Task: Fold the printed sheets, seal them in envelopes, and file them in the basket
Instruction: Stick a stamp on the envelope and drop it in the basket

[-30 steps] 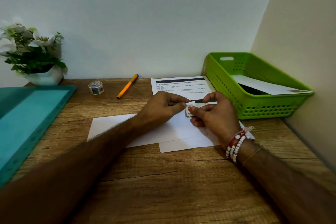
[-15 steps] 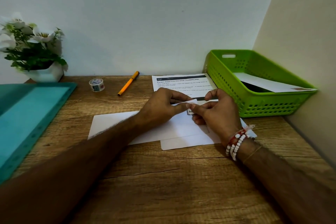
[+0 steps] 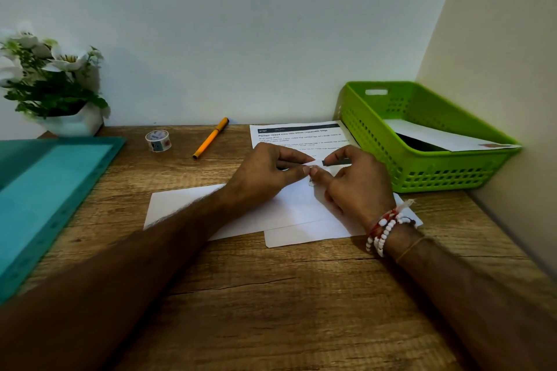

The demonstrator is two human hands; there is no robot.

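A white envelope (image 3: 187, 205) lies flat in the middle of the wooden desk, overlapping a second white envelope (image 3: 307, 233) below it. My left hand (image 3: 265, 175) and my right hand (image 3: 355, 187) meet above the envelope's right part. Both pinch a small sticker (image 3: 312, 181) between thumb and fingertips; most of it is hidden by the fingers. A printed sheet (image 3: 295, 135) lies just behind the hands. The green basket (image 3: 422, 178) stands at the right with one envelope (image 3: 437, 138) leaning inside it.
A small tape roll (image 3: 158, 141) and an orange pen (image 3: 211, 138) lie at the back of the desk. A teal folder (image 3: 45, 190) covers the left side. A potted plant (image 3: 54, 84) stands in the back left corner. Walls close off the back and right.
The thumbs have drawn closer together over the small sticker. Both hands stay in the same spot above the envelope.
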